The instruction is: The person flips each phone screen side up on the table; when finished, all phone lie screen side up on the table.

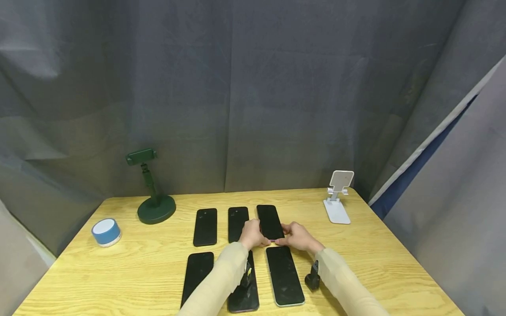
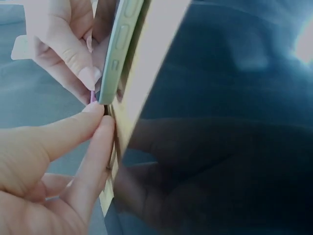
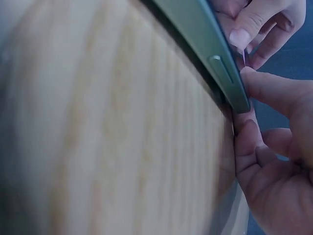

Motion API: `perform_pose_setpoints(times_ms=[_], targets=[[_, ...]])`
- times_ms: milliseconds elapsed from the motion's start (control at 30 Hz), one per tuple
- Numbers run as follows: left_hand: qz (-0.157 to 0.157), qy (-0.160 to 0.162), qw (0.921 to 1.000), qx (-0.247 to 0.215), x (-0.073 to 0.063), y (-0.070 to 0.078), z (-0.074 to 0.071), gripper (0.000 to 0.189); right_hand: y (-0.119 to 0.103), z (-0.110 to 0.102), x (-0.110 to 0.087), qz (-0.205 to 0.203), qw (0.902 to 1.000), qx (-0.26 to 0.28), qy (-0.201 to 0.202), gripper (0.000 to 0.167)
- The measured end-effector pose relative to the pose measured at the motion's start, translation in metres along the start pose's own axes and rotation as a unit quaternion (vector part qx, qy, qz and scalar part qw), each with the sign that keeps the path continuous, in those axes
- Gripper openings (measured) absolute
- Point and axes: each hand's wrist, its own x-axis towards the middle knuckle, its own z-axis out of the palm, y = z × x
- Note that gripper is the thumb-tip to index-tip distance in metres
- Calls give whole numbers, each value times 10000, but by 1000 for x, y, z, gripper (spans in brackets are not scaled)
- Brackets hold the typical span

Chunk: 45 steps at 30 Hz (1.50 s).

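Observation:
Both hands are at the near end of a black-screened smartphone [image 1: 269, 221] with a pinkish edge, in the back right of the phones. The left hand [image 1: 252, 234] holds its near left corner, while the right hand [image 1: 299, 238] holds the near right corner, thumbs at the near edge. Just in front lies a phone with a pale green frame [image 1: 285, 276]; its side shows large in the left wrist view, between me and the fingers. Under the left forearm, a dark phone [image 1: 245, 299] is partly hidden.
Two more phones lie at the back, one left [image 1: 205, 227] and one middle [image 1: 238, 220], with another [image 1: 197, 270] at front left. A green phone stand [image 1: 156, 209], a blue-and-white round container [image 1: 106, 232] and a white folding stand [image 1: 337, 211] stand around them. Grey curtain hangs behind.

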Motion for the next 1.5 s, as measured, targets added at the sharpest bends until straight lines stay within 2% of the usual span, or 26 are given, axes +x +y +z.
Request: perform_pose_setpoints(times_ms=[133, 233, 367, 467, 700, 833, 933, 1100, 1200, 1267, 1400, 1467, 1500], targets=[[-106, 175, 9986, 489, -2, 1, -2, 47, -5, 3, 1, 115, 9998, 146, -45, 66], [-145, 217, 9981, 559, -3, 1, -3, 47, -8, 4, 1, 233, 9995, 201, -72, 57], [-115, 202, 9979, 603, -4, 0, -5, 45, -10, 3, 0, 293, 9990, 321, -134, 34], [-90, 192, 9973, 697, -5, 1, -6, 44, -11, 2, 1, 215, 9987, 391, -260, 30], [43, -7, 9968, 795, -8, 6, -8, 40, -6, -3, 1, 168, 9965, 576, -574, 77], [20, -169, 9983, 559, -12, 8, -15, 51, -5, -4, 0, 71, 9962, 586, -635, 78], [108, -172, 9992, 342, -15, 9, -22, 57, -5, -4, 0, -68, 9962, 562, -655, 78], [412, -65, 9991, 113, -18, 7, -39, 48, -7, -6, -1, -147, 9960, 498, -724, 73], [616, 112, 9980, 25, -18, 1, -51, 41, -10, -8, -2, -21, 9985, 232, -491, 70], [679, 324, 9971, 78, -17, -6, -58, 37, -14, -7, -3, 110, 9998, -88, -115, 64], [450, 728, 9959, 303, -18, -23, -65, 33, -29, 3, -5, 112, 9928, -712, 954, 53], [284, 765, 9958, 402, -19, -32, -66, 35, -40, 10, -2, 135, 9897, -802, 1178, 52], [215, 746, 9960, 443, -19, -35, -66, 36, -47, 14, 0, 171, 9900, -806, 1149, 51]])
